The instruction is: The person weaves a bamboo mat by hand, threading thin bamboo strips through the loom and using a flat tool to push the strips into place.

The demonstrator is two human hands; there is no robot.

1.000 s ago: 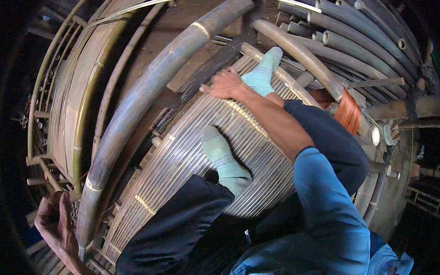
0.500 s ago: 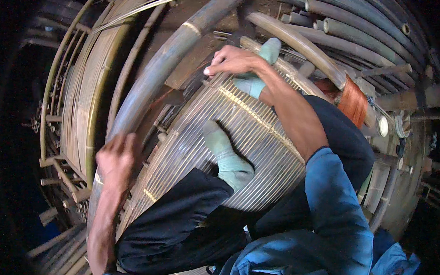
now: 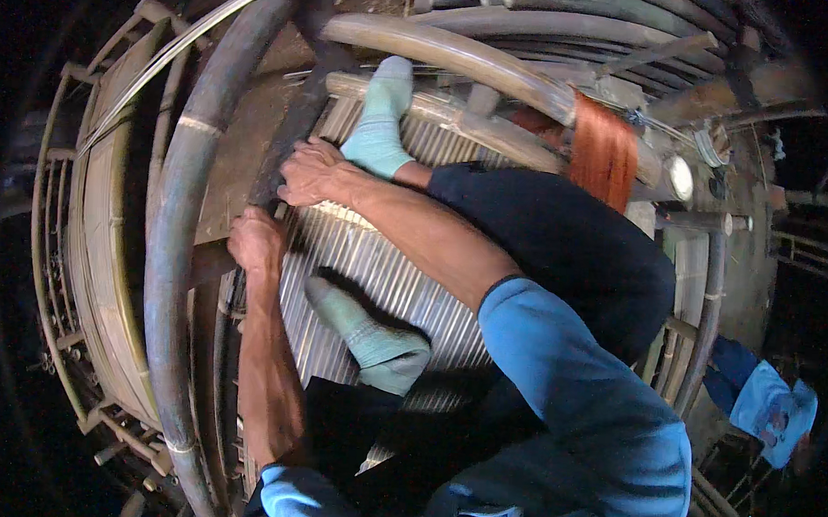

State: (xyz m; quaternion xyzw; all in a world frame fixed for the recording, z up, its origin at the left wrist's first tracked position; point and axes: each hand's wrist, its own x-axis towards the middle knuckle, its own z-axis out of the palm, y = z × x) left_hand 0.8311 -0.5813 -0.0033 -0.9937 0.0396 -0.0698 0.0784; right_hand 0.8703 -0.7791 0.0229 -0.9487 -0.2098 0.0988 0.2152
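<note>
Fingers on both hands are curled down onto the left edge of the slat mat (image 3: 386,276); whether they actually clamp a strip or only press on it, can't tell from here.

Biggest to smallest:
- Thick grey bamboo pole (image 3: 183,223) arcs along the left side, just beside both hands. A second thick pole (image 3: 458,55) crosses the top, above the far foot.
- Woven bamboo panels (image 3: 105,229) stand stacked on edge further left, beyond the pole.
- Slat mat: pale thin strips laid side by side, flat under the person, who squats on it. Dark trousers, blue sleeves.
- Orange bundle of fibre (image 3: 605,151) hangs over a pole upper right, well apart from the hands.
- Blue cloth (image 3: 774,403) at the far right edge, on the ground.
- Right hand (image 3: 312,171) at the mat's upper-left edge, knuckles up, next to the sock of the upper foot (image 3: 380,121).
- Left hand (image 3: 255,241) just below it, on the same edge, against a dark flat slat (image 3: 295,136) that runs between pole and mat.
- Lower foot (image 3: 370,334), same green sock, planted mid-mat between the two forearms.
</note>
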